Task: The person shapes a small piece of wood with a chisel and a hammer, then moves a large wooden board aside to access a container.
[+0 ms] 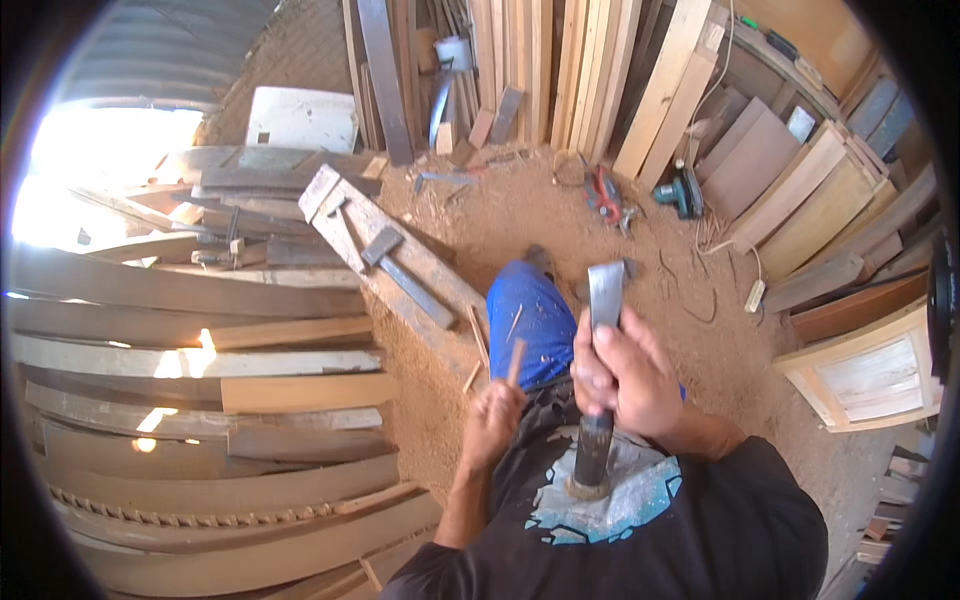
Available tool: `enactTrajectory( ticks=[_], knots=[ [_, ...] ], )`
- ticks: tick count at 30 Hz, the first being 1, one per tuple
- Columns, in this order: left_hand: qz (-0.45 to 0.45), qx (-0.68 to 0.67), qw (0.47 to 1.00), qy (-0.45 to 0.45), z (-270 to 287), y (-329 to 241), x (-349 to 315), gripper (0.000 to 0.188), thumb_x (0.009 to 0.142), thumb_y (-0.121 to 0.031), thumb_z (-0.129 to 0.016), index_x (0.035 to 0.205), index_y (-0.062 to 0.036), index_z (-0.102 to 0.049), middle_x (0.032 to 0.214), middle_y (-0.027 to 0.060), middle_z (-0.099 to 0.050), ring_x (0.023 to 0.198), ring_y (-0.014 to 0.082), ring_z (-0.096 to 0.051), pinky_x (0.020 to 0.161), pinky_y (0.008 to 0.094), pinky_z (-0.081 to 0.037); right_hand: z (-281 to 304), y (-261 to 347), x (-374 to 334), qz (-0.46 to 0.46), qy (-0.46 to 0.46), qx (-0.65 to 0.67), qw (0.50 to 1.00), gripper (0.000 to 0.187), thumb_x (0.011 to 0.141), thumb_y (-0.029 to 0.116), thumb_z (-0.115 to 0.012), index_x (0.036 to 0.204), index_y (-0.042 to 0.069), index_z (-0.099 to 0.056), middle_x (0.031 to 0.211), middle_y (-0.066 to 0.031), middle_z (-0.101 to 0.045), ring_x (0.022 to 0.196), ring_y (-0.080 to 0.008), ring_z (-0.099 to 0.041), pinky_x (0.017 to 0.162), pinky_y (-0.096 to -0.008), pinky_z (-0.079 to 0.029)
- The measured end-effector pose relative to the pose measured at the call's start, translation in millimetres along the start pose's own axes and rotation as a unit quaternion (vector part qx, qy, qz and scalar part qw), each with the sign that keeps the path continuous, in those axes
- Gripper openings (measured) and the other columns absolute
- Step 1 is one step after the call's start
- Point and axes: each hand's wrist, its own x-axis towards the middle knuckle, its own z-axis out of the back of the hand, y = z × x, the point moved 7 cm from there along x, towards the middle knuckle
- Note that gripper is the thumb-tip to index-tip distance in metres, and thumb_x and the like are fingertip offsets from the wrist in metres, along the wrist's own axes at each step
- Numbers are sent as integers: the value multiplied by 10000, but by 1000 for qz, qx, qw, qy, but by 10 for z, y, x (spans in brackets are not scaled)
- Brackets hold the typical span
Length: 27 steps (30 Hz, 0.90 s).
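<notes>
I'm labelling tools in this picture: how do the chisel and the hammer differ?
The chisel is held in the person's right grip, while the hammer lies on a wooden board. The chisel ends in a flat, shiny blade; the hammer ends in a blocky grey head set across its handle. The chisel's handle is dark, the hammer's greyish. Both are hand tools with a handle.
</notes>
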Motion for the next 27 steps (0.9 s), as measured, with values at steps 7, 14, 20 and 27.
enactTrajectory(
  ticks=[7,14,20,27],
  knots=[
    [-43,-295,954,29,-61,-432,613,284,1026,-288,-422,1031,-55,-585,749,20,-575,640,48,-498,568,214,-421,-28,-531,424,-109,15,58,992,138,993,217,-454,1025,84,-468,709,8,-454,490,-44,-378,471,-236,-402],
    [-82,-90,992,16,-171,-562,438,248,1019,-256,-460,1103,-60,-588,828,-8,-597,702,40,-538,590,202,-443,-163,-653,207,-139,59,34,988,167,996,276,-467,1041,115,-465,693,22,-431,487,-39,-360,473,-235,-386],
    [-21,-64,998,7,84,23,81,227,1004,-256,-466,932,-62,-560,600,-46,-459,501,38,-407,460,197,-319,80,-69,57,-21,1,-10,1000,142,997,219,-453,1029,82,-467,687,9,-432,499,-51,-370,469,-249,-399],
    [-59,-171,983,16,-72,-498,577,187,1010,-254,-469,1002,-77,-529,681,-5,-535,537,44,-483,463,167,-378,71,-584,477,-86,16,50,995,146,992,197,-448,1061,73,-483,738,-12,-492,516,-56,-403,504,-250,-425]
  ],
)
